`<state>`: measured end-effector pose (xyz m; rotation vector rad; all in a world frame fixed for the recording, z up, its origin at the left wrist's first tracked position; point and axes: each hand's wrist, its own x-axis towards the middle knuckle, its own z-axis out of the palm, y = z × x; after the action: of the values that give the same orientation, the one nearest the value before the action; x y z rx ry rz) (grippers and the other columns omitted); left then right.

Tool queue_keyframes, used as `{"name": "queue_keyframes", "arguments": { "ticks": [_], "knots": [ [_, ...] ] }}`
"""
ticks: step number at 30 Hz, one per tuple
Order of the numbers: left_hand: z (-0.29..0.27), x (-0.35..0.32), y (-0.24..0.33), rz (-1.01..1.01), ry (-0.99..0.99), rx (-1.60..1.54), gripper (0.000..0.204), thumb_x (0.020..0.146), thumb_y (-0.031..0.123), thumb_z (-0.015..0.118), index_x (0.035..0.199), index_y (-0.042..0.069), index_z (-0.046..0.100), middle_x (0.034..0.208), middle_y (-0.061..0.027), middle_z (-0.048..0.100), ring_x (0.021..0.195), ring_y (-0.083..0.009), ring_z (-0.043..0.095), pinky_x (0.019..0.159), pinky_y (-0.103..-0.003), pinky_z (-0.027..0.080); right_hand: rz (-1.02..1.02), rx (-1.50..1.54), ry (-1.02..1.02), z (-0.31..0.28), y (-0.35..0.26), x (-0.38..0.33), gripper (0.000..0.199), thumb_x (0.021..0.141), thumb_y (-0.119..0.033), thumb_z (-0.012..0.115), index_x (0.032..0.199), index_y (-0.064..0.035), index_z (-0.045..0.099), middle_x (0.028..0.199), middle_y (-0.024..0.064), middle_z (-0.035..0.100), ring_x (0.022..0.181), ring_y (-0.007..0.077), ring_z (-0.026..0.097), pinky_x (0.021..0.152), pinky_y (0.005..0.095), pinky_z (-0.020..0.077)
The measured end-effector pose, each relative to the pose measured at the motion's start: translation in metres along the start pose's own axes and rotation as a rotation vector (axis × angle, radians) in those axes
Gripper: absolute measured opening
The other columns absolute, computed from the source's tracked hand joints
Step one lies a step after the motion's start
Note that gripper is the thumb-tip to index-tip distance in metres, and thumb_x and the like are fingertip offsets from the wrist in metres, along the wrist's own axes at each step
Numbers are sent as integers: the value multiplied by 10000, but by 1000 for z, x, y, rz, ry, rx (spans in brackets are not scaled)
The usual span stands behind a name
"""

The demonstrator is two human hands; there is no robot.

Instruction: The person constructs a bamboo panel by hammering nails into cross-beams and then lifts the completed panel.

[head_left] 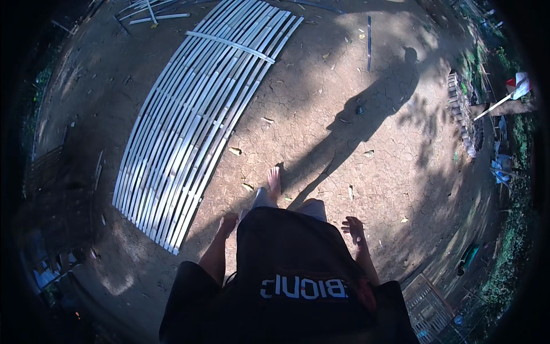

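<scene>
My right hand (354, 227) hangs beside my right hip with its fingers spread and nothing in it. On the other side, my left hand (228, 222) hangs by my left thigh; its fingers are too small and shaded to make out. To the left of me lies a long panel of split bamboo slats (189, 123), set side by side with narrow gaps. A crosswise bamboo strip (229, 46) rests across its far end. Neither hand touches the panel; the left one is nearer to it. My bare foot (274, 179) stands on the cracked earth ahead.
Loose bamboo strips (160, 19) lie beyond the panel at the far left. A dark thin strip (369, 43) is on the ground ahead. To the right are a curved brick edging (461, 114) and a pole (494, 108) with white and red cloth. Dry leaves (235, 151) dot the soil.
</scene>
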<state>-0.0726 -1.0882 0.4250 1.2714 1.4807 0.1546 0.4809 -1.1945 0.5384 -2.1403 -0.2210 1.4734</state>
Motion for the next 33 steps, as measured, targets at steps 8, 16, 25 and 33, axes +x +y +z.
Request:
{"name": "queue_keyframes", "arguments": {
  "ticks": [8,16,25,33],
  "knots": [
    [-68,195,300,24,365,-567,345,1018,276,562,1250,26,615,1098,-101,690,988,-193,659,832,-345,519,233,-562,-84,-87,-66,105,423,976,-354,575,1290,-71,568,1043,147,712,817,273,705,689,406,556],
    [14,269,309,-557,584,-645,270,944,204,602,1146,35,665,985,-88,706,815,-170,651,689,-312,518,80,-218,-126,-135,-427,368,380,969,-364,596,1246,-104,590,999,108,715,765,245,694,641,366,536],
    [127,390,505,-750,307,-870,414,979,338,586,1234,13,600,1055,-98,678,870,-182,634,724,-323,495,-507,-484,-57,-171,-904,595,325,995,-368,590,1164,-93,620,925,70,680,720,125,636,601,267,487],
    [103,612,548,-569,316,-965,388,997,323,581,1274,53,592,1172,-116,672,1019,-206,635,862,-331,500,-434,-476,-364,34,-1009,674,411,988,-451,605,1156,-76,609,997,85,704,784,136,663,676,272,514]
  ]
}}
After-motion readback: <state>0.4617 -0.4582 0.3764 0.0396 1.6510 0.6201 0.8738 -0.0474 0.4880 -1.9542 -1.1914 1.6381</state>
